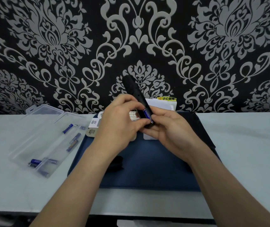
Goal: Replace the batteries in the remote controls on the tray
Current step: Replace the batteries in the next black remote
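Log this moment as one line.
left hand, right hand: hold black remote | battery: in open compartment | spares: clear case beside tray

Battery case [32,128] left of tray [147,174], on table [245,153].

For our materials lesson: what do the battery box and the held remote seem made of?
Battery box: clear glossy plastic, probably; batteries show through it. Remote: black plastic, seemingly matte; hardly any glare.
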`<state>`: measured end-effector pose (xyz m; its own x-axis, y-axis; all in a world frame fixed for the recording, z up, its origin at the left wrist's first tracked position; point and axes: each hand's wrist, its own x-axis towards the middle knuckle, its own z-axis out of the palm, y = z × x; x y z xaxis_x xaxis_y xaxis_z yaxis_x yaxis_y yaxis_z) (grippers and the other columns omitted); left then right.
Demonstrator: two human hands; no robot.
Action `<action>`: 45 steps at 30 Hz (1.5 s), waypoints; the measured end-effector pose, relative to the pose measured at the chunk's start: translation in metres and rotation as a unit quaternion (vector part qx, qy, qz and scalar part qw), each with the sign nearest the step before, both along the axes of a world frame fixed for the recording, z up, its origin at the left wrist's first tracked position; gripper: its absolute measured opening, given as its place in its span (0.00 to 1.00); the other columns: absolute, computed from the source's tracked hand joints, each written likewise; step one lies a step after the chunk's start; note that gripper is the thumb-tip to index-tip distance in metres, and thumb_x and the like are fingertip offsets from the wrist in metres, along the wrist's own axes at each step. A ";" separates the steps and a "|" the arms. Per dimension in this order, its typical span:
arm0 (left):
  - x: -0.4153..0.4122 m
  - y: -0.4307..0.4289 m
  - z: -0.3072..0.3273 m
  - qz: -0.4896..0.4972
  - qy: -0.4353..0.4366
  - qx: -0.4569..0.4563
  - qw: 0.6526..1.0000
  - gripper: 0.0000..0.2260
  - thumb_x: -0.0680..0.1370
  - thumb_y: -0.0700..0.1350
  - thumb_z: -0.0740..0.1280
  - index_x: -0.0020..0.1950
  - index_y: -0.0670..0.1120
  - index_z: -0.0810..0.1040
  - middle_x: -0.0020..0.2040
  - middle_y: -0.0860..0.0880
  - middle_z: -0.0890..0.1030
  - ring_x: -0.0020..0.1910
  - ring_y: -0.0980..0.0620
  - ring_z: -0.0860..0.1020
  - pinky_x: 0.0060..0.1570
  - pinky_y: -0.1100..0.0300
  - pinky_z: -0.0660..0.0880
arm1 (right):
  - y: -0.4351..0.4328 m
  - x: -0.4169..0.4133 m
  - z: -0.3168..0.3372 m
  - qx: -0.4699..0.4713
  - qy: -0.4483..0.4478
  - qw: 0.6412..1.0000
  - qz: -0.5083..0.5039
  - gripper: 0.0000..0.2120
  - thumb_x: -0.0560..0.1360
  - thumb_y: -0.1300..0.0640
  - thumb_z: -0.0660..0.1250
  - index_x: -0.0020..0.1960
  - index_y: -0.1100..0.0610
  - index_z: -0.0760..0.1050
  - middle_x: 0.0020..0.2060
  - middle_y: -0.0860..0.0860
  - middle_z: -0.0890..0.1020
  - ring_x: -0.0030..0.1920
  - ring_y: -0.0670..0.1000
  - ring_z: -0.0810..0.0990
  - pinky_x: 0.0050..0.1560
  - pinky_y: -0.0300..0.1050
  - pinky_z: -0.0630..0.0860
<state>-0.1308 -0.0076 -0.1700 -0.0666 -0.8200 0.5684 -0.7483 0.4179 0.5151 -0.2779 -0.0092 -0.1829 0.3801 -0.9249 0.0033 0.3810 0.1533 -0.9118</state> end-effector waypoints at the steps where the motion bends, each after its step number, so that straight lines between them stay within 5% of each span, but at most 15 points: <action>1: -0.002 0.001 0.000 0.017 0.021 0.002 1.000 0.13 0.67 0.48 0.78 0.50 0.51 0.83 0.49 0.58 0.74 0.47 0.63 0.73 0.49 0.73 0.70 | 0.000 0.002 0.000 0.003 -0.031 1.000 0.000 0.18 0.83 0.68 0.50 0.67 0.64 0.73 0.62 0.61 0.80 0.60 0.54 0.81 0.63 0.51 0.76; 4: -0.009 0.005 0.000 0.059 0.077 0.021 0.995 0.08 0.71 0.50 0.75 0.49 0.53 0.83 0.45 0.58 0.73 0.44 0.63 0.73 0.43 0.76 0.68 | 0.001 0.009 -0.002 0.032 -0.130 0.991 -0.017 0.18 0.83 0.68 0.50 0.64 0.60 0.75 0.59 0.59 0.82 0.60 0.55 0.82 0.60 0.48 0.79; 7: -0.014 0.006 -0.002 0.054 0.073 0.037 0.995 0.08 0.76 0.50 0.69 0.54 0.53 0.83 0.44 0.56 0.75 0.44 0.60 0.74 0.45 0.69 0.70 | -0.002 0.017 -0.003 0.025 -0.149 0.988 -0.035 0.20 0.82 0.68 0.53 0.71 0.60 0.70 0.61 0.58 0.81 0.60 0.53 0.81 0.57 0.45 0.80; 11: -0.016 0.006 -0.005 0.039 0.189 0.080 0.978 0.07 0.77 0.49 0.67 0.51 0.52 0.84 0.44 0.55 0.83 0.44 0.60 0.79 0.47 0.61 0.76 | -0.003 0.019 -0.004 -0.045 -0.034 0.996 -0.073 0.18 0.80 0.71 0.59 0.66 0.57 0.71 0.59 0.56 0.83 0.63 0.55 0.80 0.67 0.51 0.73; 16: -0.019 0.005 -0.007 0.045 0.348 0.116 0.929 0.03 0.72 0.44 0.75 0.44 0.49 0.86 0.38 0.54 0.85 0.42 0.55 0.83 0.50 0.51 0.80 | -0.001 0.024 -0.007 -0.098 0.034 0.988 -0.113 0.17 0.79 0.73 0.60 0.63 0.58 0.71 0.56 0.58 0.84 0.59 0.55 0.82 0.64 0.49 0.76; 20: -0.023 0.005 -0.009 0.060 0.410 0.112 0.903 0.04 0.68 0.41 0.77 0.40 0.50 0.85 0.37 0.53 0.85 0.40 0.54 0.83 0.48 0.54 0.80 | 0.000 0.030 -0.011 -0.153 0.104 0.970 -0.160 0.19 0.79 0.74 0.59 0.60 0.52 0.71 0.54 0.55 0.85 0.56 0.51 0.83 0.64 0.53 0.76; 32: -0.022 0.002 -0.013 0.061 0.405 0.102 0.906 0.06 0.68 0.41 0.78 0.41 0.48 0.83 0.35 0.52 0.83 0.37 0.54 0.82 0.43 0.58 0.79 | -0.003 0.038 -0.020 -0.162 0.109 0.961 -0.193 0.24 0.79 0.73 0.58 0.62 0.46 0.71 0.56 0.55 0.84 0.59 0.50 0.82 0.65 0.55 0.75; 39: -0.021 0.003 -0.010 0.069 0.332 0.084 0.937 0.05 0.69 0.45 0.77 0.42 0.51 0.82 0.37 0.56 0.83 0.39 0.60 0.81 0.45 0.59 0.80 | -0.007 0.039 -0.022 -0.162 0.106 0.962 -0.191 0.24 0.79 0.75 0.55 0.71 0.59 0.70 0.62 0.54 0.81 0.63 0.48 0.80 0.68 0.53 0.73; 45: -0.024 0.003 -0.010 0.062 0.363 0.101 0.924 0.05 0.71 0.45 0.75 0.46 0.52 0.85 0.38 0.56 0.84 0.38 0.57 0.82 0.43 0.54 0.80 | -0.009 0.047 -0.026 -0.142 0.082 0.963 -0.213 0.23 0.79 0.74 0.55 0.71 0.60 0.71 0.61 0.55 0.81 0.62 0.49 0.80 0.67 0.52 0.74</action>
